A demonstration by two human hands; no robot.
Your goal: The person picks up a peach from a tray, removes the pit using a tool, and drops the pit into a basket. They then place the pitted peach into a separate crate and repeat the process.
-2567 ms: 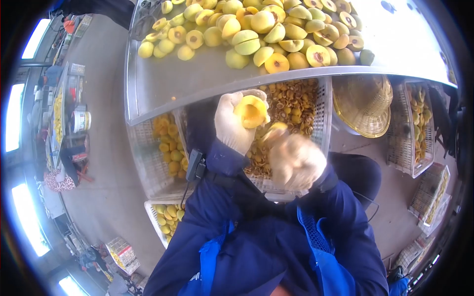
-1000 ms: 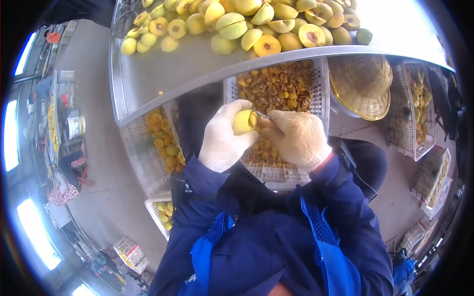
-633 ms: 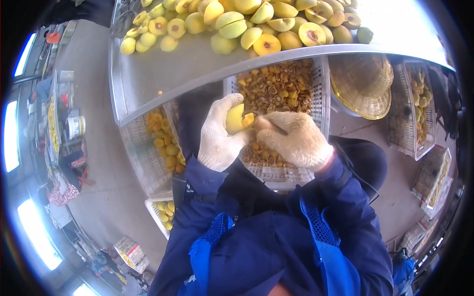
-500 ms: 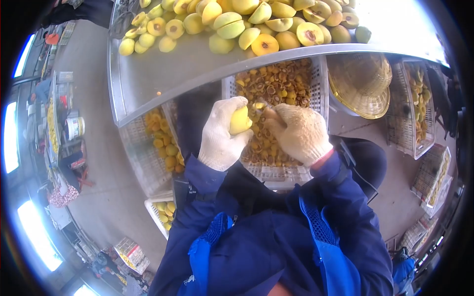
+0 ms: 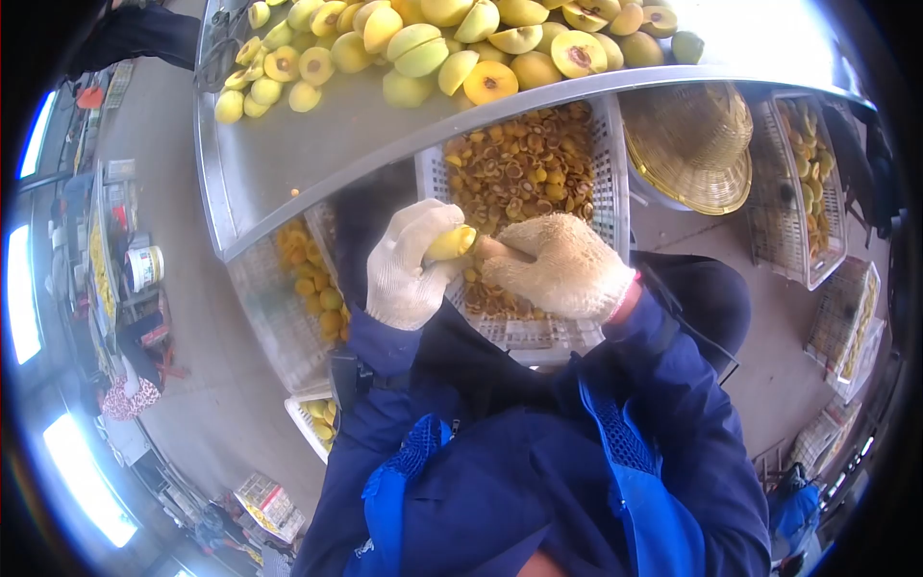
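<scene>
My left hand [image 5: 409,269], in a white knitted glove, is closed around a yellow fruit piece [image 5: 450,243]. Right beside it is my right hand [image 5: 558,269], in a stained glove, its fingers pressed together near the fruit's end; what they grip is hidden. Both hands are above a white crate [image 5: 618,173] full of brown and orange pit scraps [image 5: 519,163]. Beyond them, halved and whole yellow-green fruits [image 5: 418,53] are heaped on a metal table [image 5: 317,144].
A woven straw hat [image 5: 692,144] lies right of the scrap crate. Further right stands a crate of fruit [image 5: 812,183]. On the left, below the table, another crate [image 5: 274,317] holds orange fruit. A white bucket [image 5: 144,268] and a seated person [image 5: 130,392] are at far left.
The fruit in my left hand has turned and shows a narrower side. My right hand has moved left against it, and the metal tool tip seen at its fingers is now hidden.
</scene>
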